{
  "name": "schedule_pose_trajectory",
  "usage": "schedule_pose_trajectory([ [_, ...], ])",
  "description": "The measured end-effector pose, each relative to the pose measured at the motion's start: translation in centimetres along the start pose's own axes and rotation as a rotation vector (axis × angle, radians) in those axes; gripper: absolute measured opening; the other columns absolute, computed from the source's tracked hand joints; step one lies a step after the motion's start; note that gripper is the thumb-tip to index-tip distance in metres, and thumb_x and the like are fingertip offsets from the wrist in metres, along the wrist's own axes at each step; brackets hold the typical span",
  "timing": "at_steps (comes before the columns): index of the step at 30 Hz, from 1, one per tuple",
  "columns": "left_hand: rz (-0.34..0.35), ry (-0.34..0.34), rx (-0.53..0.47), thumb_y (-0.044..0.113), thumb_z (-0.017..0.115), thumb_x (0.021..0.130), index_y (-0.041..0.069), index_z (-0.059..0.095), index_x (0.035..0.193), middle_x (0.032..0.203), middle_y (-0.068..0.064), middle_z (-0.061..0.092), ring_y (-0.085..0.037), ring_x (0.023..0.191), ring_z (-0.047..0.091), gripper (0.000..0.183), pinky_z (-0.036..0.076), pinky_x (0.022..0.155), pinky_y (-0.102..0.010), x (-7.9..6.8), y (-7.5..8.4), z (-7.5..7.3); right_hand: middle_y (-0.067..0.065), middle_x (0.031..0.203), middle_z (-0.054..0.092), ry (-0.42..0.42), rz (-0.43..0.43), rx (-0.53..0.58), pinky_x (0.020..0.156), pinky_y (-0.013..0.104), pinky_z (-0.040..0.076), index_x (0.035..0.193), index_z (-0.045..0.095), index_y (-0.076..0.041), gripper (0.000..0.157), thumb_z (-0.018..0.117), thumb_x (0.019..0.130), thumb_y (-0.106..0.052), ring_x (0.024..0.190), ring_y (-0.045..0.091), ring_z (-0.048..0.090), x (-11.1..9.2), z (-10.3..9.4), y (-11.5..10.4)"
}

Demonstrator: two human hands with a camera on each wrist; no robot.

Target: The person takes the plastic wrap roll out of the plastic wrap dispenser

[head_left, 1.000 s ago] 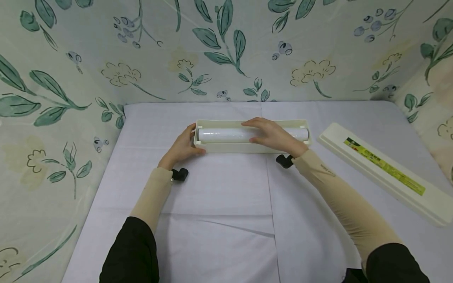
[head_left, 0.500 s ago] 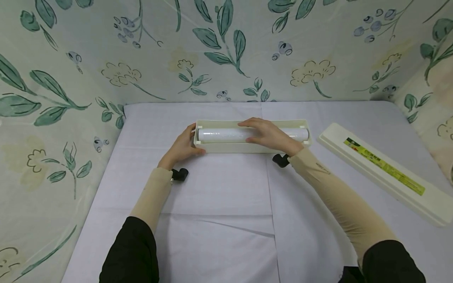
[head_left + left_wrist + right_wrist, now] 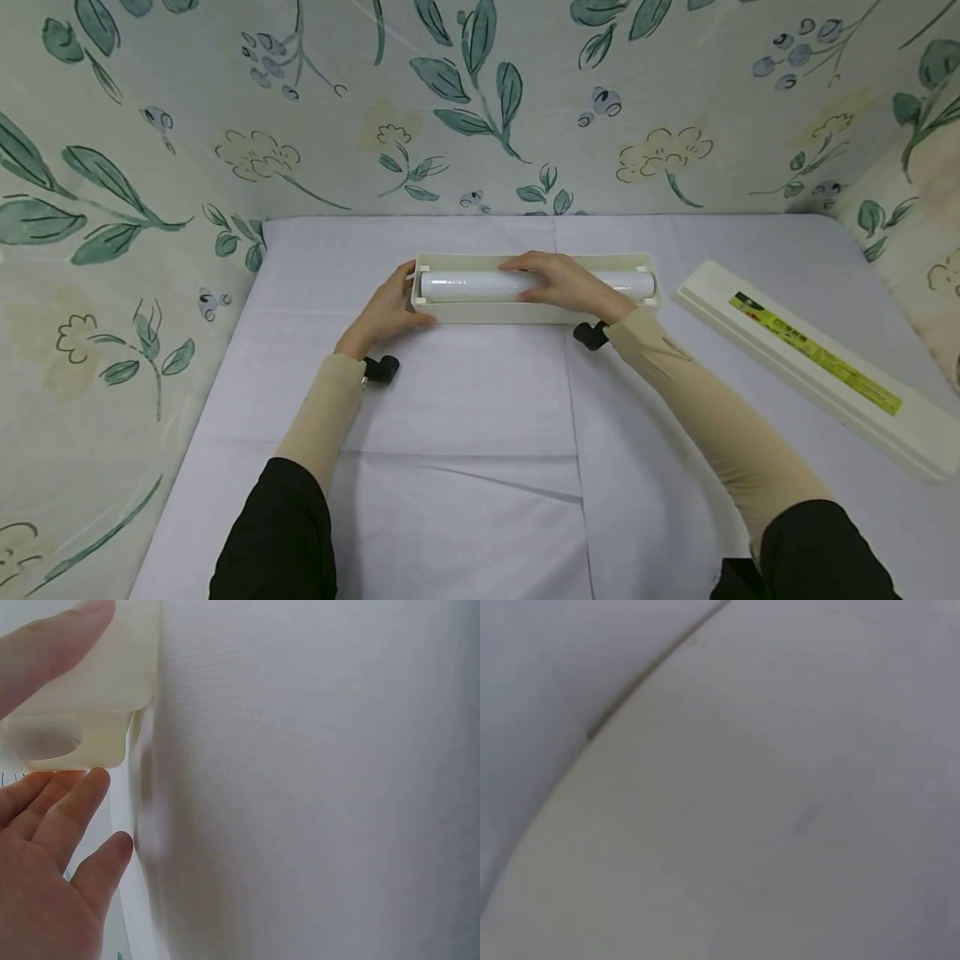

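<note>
Across the cloth-covered desk (image 3: 465, 400), the lid (image 3: 813, 377) is laid aslant on the right, its far end just beside the box (image 3: 510, 313). The uncovered box is set lengthwise, and in it the roll (image 3: 468, 287) is carried. The box's left end is clamped by the left grip (image 3: 385, 309) — thumb in front, fingers round the end. The roll is spanned by the right grip (image 3: 573, 285), thumb and fingers apart — whether it is touched cannot be told.
</note>
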State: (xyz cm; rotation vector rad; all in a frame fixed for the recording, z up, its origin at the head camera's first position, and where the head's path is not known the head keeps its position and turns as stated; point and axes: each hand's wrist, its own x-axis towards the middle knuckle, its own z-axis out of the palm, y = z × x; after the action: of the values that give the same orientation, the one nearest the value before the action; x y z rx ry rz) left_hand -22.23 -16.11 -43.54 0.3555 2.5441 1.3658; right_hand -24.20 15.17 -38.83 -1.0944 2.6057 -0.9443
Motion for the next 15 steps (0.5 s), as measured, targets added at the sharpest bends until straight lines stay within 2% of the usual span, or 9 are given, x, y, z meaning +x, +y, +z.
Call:
schedule_pose_trajectory([
  [10, 0.007, -0.004, -0.015, 0.012, 0.085, 0.072, 0.007, 0.018, 0.151, 0.153, -0.012, 0.026, -0.030, 0.138, 0.030, 0.105, 0.020, 0.113, -0.046, 0.05, -0.18, 0.06, 0.008, 0.137, 0.053, -0.050, 0.043, -0.005, 0.107, 0.039, 0.034, 0.134, 0.056, -0.008, 0.054, 0.075, 0.084, -0.014, 0.128, 0.026, 0.045, 0.39, -0.18, 0.12],
  [15, 0.003, 0.003, -0.016, 0.012, 0.085, 0.072, 0.008, 0.018, 0.151, 0.153, -0.011, 0.026, -0.029, 0.138, 0.030, 0.105, 0.020, 0.113, -0.046, 0.10, -0.26, 0.05, 0.008, 0.139, 0.051, -0.069, 0.045, -0.071, 0.107, 0.041, 0.033, 0.137, 0.054, -0.010, 0.055, 0.073, 0.085, -0.017, 0.130, 0.027, 0.044, 0.45, -0.19, 0.19],
])
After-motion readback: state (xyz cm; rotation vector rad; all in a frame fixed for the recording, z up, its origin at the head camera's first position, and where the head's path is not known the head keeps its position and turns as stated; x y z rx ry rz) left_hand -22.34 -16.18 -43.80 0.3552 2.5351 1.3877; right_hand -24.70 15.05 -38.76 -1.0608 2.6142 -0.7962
